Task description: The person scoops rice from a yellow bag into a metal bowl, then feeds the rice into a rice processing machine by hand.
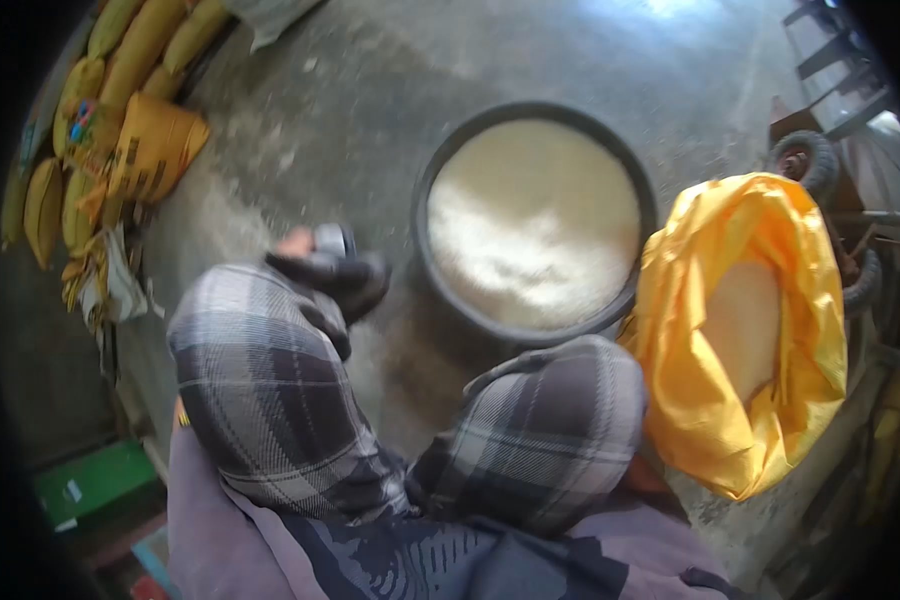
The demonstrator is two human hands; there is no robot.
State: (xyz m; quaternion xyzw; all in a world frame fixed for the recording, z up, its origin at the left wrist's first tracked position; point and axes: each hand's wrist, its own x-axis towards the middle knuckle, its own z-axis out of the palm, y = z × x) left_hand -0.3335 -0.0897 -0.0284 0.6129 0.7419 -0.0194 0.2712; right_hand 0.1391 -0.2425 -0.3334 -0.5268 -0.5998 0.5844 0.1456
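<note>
A wide black tub (pixel 425 255) stands on the floor in front of my knees, filled with white rice (pixel 530 225). To its right is an open yellow sack (pixel 705 400) with its rim folded out and pale grain (pixel 745 320) inside. Of my left hand (pixel 179 412) only a sliver of skin shows beside my left knee, near a small yellow band; its fingers are hidden. Past my right knee, a dark patch of skin at the sleeve end seems to be part of my right hand (pixel 654 482), fingers hidden. Neither hand touches the tub.
Filled yellowish sacks (pixel 130 60) are stacked at the upper left, with an orange printed sack (pixel 160 148) beside them. Wheels (pixel 805 160) and dark metal frames stand at the right. A green box (pixel 100 487) lies lower left. My dark sandal (pixel 345 280) rests on the concrete floor.
</note>
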